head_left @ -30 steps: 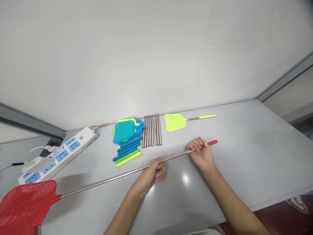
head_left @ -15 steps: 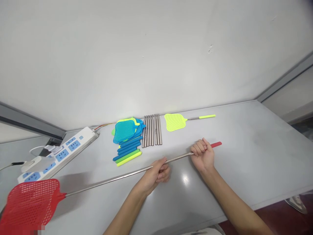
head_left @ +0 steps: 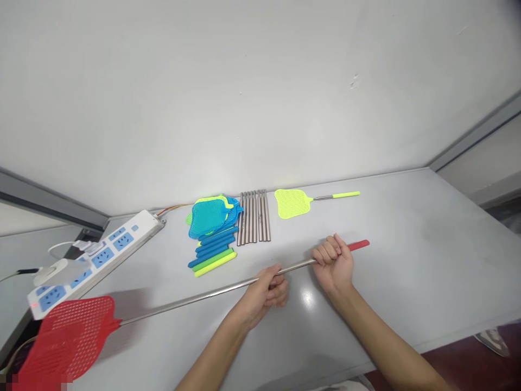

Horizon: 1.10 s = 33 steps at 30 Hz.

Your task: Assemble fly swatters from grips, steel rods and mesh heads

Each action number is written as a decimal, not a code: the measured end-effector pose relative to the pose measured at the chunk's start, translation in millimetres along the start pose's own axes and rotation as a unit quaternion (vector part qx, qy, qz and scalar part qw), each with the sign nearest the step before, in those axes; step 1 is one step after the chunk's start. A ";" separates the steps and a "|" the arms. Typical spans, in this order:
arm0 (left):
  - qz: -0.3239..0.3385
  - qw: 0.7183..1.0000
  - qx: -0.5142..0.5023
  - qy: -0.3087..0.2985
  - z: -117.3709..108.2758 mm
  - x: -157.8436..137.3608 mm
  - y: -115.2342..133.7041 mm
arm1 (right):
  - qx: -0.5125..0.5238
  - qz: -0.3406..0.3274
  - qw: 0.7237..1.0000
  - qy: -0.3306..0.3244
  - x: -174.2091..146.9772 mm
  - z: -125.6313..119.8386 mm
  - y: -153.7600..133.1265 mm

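A red fly swatter (head_left: 75,336) with a long extended metal rod lies across the front of me, its mesh head at the lower left. My left hand (head_left: 266,290) is closed around the middle of the rod. Further right, my right hand (head_left: 334,263) grips the rod near its red handle (head_left: 359,245), whose end sticks out past the fist. Both hands are held over the grey table (head_left: 407,260). Behind them lie blue and yellow-green swatter heads (head_left: 207,216), several coloured handle sleeves (head_left: 215,264) and a row of metal rods (head_left: 253,217).
A yellow fly swatter (head_left: 293,203) with a short rod lies near the back wall. On the left, a white power strip (head_left: 140,222) with plugs and cables lies aslant, close to the red mesh. A shoe (head_left: 492,341) shows on the floor beyond the table's right front edge.
The red swatter's head has shifted right. My left hand has moved slightly right and my right hand slightly left, bringing them closer together. Both keep their grip.
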<state>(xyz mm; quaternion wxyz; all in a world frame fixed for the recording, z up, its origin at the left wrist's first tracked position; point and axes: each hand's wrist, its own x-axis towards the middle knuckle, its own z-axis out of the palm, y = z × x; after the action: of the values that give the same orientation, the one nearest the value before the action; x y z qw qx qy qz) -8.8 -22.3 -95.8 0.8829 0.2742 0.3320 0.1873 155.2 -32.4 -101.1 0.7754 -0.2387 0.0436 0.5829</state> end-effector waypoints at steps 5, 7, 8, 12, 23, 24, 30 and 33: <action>0.021 1.000 0.010 -0.005 4.8 1.6 -3.5 | 0.026 0.022 0.999 -0.002 -2.2 -0.8 6.0; 0.032 0.999 0.027 0.004 7.7 1.8 -6.1 | 0.044 0.038 0.998 -0.001 -1.6 -1.9 7.8; 0.040 0.998 0.039 0.013 9.2 1.9 -7.9 | 0.052 0.046 0.998 0.001 -0.9 -2.3 8.3; 0.073 0.991 0.102 0.056 14.4 0.7 -16.4 | 0.066 0.084 0.994 0.004 2.4 -1.3 6.8; 0.081 0.988 0.093 0.096 3.2 -4.7 -0.6 | 0.005 0.089 0.995 -0.050 -2.1 11.2 7.8; 0.079 0.987 0.096 0.099 1.8 -5.2 1.3 | 0.002 0.089 0.995 -0.051 -2.5 11.6 8.5; 0.083 0.982 0.104 0.134 -1.6 -7.9 10.5 | -0.013 0.084 0.995 -0.056 -3.0 11.6 8.7; 0.076 0.983 0.103 0.132 -0.2 -9.9 16.1 | 0.005 0.089 0.994 -0.058 -1.8 11.4 6.4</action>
<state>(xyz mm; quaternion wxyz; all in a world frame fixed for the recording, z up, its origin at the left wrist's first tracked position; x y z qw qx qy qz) -18.4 -14.8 -81.4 0.7813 0.3611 0.4419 0.2527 146.3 -27.8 -92.5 0.7226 -0.1957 0.0224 0.6626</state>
